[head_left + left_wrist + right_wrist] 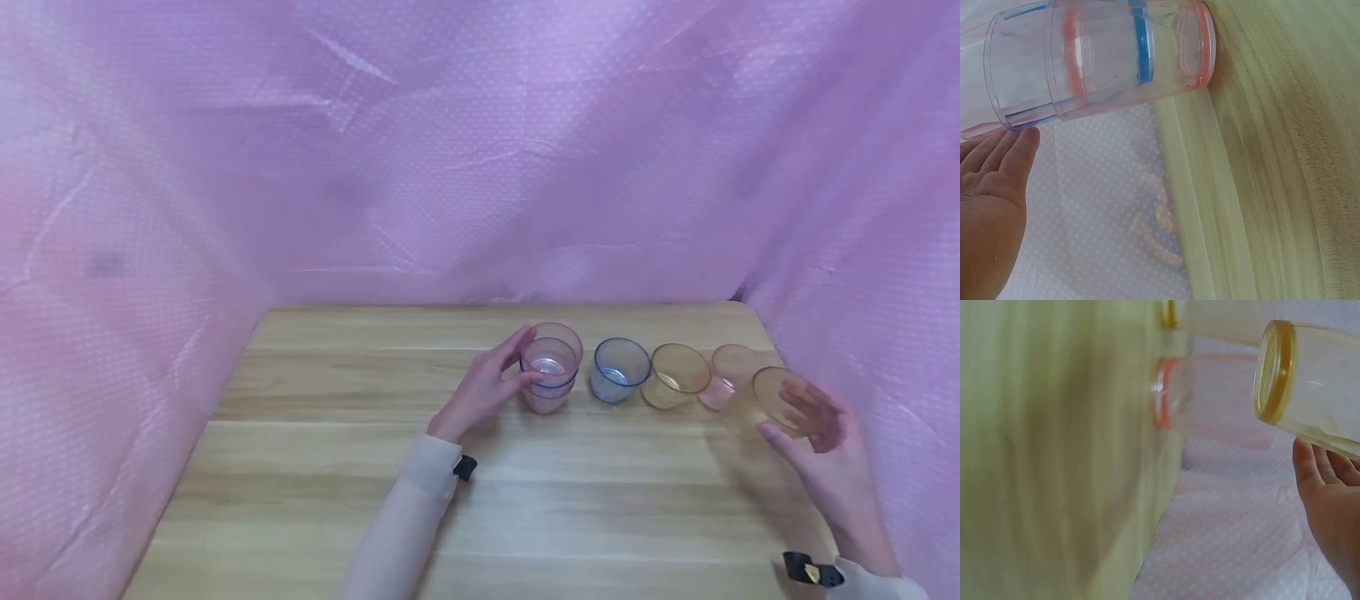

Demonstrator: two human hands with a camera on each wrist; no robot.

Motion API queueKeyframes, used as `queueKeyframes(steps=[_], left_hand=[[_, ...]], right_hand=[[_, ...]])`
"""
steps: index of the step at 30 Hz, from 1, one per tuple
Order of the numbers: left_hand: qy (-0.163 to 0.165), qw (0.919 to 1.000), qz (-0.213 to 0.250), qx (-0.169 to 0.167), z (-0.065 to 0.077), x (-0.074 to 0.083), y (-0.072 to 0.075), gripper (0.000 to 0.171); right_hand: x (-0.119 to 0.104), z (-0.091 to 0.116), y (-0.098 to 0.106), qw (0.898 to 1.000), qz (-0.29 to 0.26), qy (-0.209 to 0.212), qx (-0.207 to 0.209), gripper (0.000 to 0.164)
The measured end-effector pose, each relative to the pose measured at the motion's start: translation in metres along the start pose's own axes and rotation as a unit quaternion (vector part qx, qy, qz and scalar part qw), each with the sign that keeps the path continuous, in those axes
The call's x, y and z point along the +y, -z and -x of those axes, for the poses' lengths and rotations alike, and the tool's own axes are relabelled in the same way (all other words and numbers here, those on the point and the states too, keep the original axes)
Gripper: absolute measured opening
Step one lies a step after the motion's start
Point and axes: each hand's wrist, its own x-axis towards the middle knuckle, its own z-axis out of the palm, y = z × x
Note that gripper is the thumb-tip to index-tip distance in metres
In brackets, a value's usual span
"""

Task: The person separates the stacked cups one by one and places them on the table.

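Observation:
My left hand (pixel 486 385) is around a stack of nested clear cups (pixel 550 392), pink at the bottom, blue between and pink on top. In the left wrist view the stack (pixel 1179 50) has its pink base on the table, and the fingers (pixel 1019 153) touch it near the blue rim. At the right, my right hand (pixel 832 458) holds a yellow cup (pixel 772 408) between thumb and fingers. The right wrist view has this yellow cup (pixel 1282 375) raised off the table, with its thick yellow base showing.
Between the hands stand a blue cup (pixel 617 385), another yellow cup (pixel 675 387) and a pink cup (pixel 722 387), in a row on the wooden table (pixel 315 467). Pink dotted sheeting (pixel 480 167) hangs behind the table and at both sides.

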Motion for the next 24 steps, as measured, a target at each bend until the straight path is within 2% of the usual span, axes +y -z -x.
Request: queueKeyframes(steps=[2,6,9,11,13,16,20,24], left_hand=[[-0.001,1.0,-0.001,0.004,0.001,-0.001,0.002,0.075],[-0.006,1.0,0.003,0.006,0.002,-0.001,0.003,0.075],[-0.01,0.9999,0.003,0.007,0.002,-0.002,0.004,0.075],[-0.013,0.9999,0.004,0.005,0.002,-0.002,0.004,0.075],[-0.017,0.9998,0.006,0.005,0.001,-0.002,0.004,0.075],[-0.018,0.9998,0.006,0.003,0.002,-0.001,0.003,0.075],[-0.018,0.9998,0.007,0.001,0.002,-0.002,0.003,0.075],[-0.021,0.9997,0.011,0.001,0.001,-0.002,0.002,0.075]], right_hand=[[0.004,0.001,0.004,1.0,0.0,-0.005,-0.007,0.077],[0.011,0.006,0.011,0.999,-0.035,-0.006,-0.018,0.084],[0.015,0.01,0.017,0.999,-0.022,-0.025,-0.032,0.088],[0.017,0.013,0.022,0.997,0.054,-0.047,-0.044,0.09],[0.019,0.015,0.027,0.989,0.118,-0.065,-0.057,0.09],[0.022,0.018,0.032,0.969,0.222,-0.072,-0.074,0.087],[0.028,0.021,0.034,0.956,0.271,-0.076,-0.083,0.082],[0.032,0.02,0.034,0.955,0.271,-0.079,-0.086,0.082]])
